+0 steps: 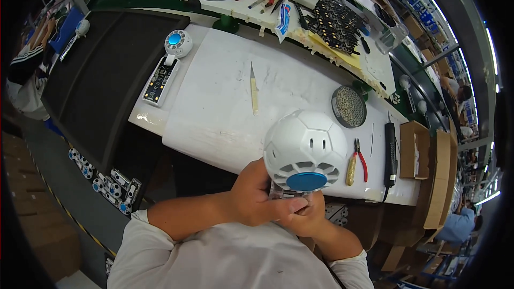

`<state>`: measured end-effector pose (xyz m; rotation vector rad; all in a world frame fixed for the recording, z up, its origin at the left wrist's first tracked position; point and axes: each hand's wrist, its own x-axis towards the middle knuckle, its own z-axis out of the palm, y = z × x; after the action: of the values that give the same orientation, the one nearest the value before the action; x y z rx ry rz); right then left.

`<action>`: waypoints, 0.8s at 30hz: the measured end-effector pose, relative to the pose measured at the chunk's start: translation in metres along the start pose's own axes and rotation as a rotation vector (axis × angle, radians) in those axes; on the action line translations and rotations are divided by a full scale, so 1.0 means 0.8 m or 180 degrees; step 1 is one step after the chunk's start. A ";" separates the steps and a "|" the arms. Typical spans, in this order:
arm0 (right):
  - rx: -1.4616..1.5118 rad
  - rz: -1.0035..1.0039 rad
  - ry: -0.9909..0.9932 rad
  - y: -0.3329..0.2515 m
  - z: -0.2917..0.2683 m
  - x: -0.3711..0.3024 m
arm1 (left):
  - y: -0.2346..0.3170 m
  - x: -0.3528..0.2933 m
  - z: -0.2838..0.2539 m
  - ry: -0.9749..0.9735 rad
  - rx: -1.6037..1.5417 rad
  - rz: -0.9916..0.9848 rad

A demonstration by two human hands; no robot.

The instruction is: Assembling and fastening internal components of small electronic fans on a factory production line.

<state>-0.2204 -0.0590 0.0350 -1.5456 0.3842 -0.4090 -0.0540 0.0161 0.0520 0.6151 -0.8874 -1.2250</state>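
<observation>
A white ball-shaped device (304,141) with football-like panels, vent slots and a blue disc is held up close in front of me. My left hand (252,197) is closed round its short neck or handle from the left, its thumb reaching across the front. From the right, my right hand (306,218) grips the same part lower down, its fingers mostly hidden behind it. Just beyond the ball, a craft knife (254,93) lies on the white work surface (214,107). To the right are red-handled pliers (357,163) and a round dish of small metal parts (349,107).
A similar device with a circuit board in its handle (159,83) lies at the left, beside a dark conveyor belt (112,69). A black electric screwdriver (390,155) and a cardboard box (413,147) are at the right. Circuit boards (334,21) cover a raised shelf beyond.
</observation>
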 end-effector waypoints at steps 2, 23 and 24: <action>-0.0277 -0.0009 -0.0018 0.005 0.000 0.000 | -0.001 0.000 -0.002 -0.0028 0.0003 0.0043; -0.1195 -0.0328 0.0384 -0.026 0.021 0.023 | -0.017 0.015 0.001 0.0486 -0.1470 0.0093; -0.1127 -0.0325 0.0443 -0.027 0.022 0.023 | -0.017 0.015 0.001 0.0500 -0.1524 0.0104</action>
<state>-0.1961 -0.0525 0.0572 -1.8923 0.5073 -0.5521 -0.0612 0.0010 0.0442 0.3033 -0.4454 -1.2824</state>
